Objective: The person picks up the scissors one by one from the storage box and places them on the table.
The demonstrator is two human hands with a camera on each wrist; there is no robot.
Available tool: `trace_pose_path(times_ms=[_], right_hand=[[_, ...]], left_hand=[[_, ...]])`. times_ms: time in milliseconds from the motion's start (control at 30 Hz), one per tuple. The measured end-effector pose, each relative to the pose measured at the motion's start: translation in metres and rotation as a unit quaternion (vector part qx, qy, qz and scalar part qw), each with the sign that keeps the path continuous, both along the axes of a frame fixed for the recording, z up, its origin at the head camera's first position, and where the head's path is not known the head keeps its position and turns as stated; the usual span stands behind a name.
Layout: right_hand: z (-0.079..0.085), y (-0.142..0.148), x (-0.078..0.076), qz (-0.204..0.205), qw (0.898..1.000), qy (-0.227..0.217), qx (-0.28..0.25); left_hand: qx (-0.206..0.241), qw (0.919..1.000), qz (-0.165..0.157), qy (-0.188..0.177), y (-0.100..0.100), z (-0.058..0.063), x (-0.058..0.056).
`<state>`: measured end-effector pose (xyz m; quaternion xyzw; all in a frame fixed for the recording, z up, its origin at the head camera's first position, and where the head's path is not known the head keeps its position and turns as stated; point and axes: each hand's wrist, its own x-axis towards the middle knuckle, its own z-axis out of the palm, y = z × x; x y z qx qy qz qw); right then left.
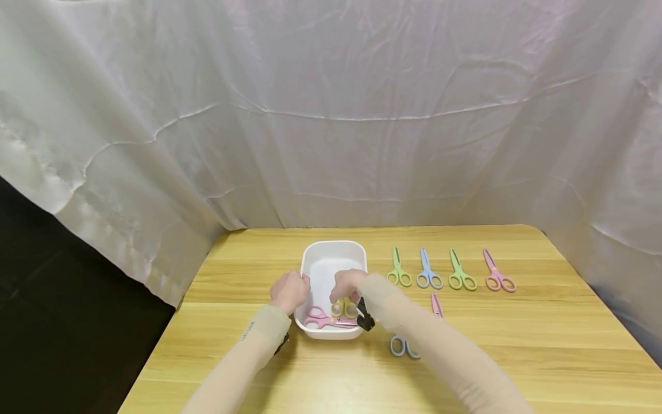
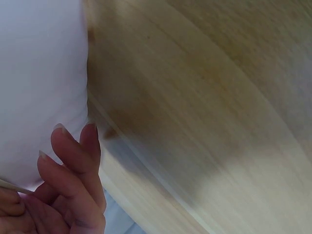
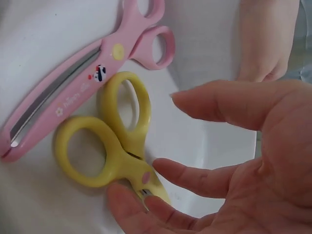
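Note:
A white plastic bin (image 1: 333, 334) stands on the wooden table. My left hand (image 1: 289, 291) grips its left rim; in the left wrist view, the fingers (image 2: 78, 170) bend against the bin's outer wall. Inside lie pink scissors (image 3: 80, 97) and yellow scissors (image 3: 127, 168), side by side at the near end. Over the yellow pair is my right hand (image 3: 234, 161), its thumb held apart from the other fingers. The fingertips are at the pivot of the yellow scissors, with no pinch on them; part of the blades is hidden behind the fingers.
Right of the bin, a row holds green scissors (image 1: 397, 269), blue scissors (image 1: 426, 270), more green scissors (image 1: 458, 270) and pink scissors (image 1: 495, 271). Nearer, pink scissors (image 1: 437, 305) and grey-blue scissors (image 1: 398, 345) are partly hidden by my right forearm. A pale curtain (image 1: 362, 167) hangs behind the table.

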<state>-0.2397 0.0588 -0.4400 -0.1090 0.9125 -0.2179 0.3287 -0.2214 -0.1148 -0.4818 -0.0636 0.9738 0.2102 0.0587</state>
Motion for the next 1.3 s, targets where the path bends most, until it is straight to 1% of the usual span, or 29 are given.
trace_pose_path(times_ms=[100, 233, 433, 567, 633, 800, 967, 1167, 1300], right_hand=[[0.002, 0.0, 0.001, -0.012, 0.999, -0.021, -0.025], [0.005, -0.001, 0.001, -0.017, 0.999, -0.037, -0.036], [0.006, -0.004, -0.002, -0.015, 0.998, -0.04, -0.042], [0.006, -0.006, -0.004, -0.029, 0.997, -0.046, -0.051], [0.004, -0.007, -0.006, -0.03, 0.997, -0.047, -0.051], [-0.001, -0.008, -0.009, -0.033, 0.997, -0.037, -0.051], [-0.004, -0.008, -0.012, -0.036, 0.997, -0.023, -0.059], [-0.008, -0.009, -0.016, -0.022, 0.999, 0.006, -0.044], [-0.012, -0.01, -0.019, -0.021, 0.999, 0.019, -0.037]], left_hand=[[-0.002, 1.0, 0.001, 0.002, 0.0, 0.001, 0.0], [-0.002, 1.0, 0.002, 0.003, 0.001, 0.001, 0.001], [-0.002, 1.0, 0.004, 0.002, 0.001, 0.001, 0.0], [-0.004, 1.0, 0.003, 0.003, 0.0, 0.001, 0.0], [-0.004, 1.0, 0.002, 0.003, 0.0, 0.001, 0.0], [-0.002, 1.0, 0.001, -0.002, 0.001, 0.001, 0.001], [0.001, 1.0, 0.001, 0.002, 0.001, 0.001, 0.002], [0.009, 0.9999, 0.003, 0.008, 0.001, 0.001, 0.002], [0.016, 0.9998, 0.001, 0.007, 0.001, 0.0, 0.002]])
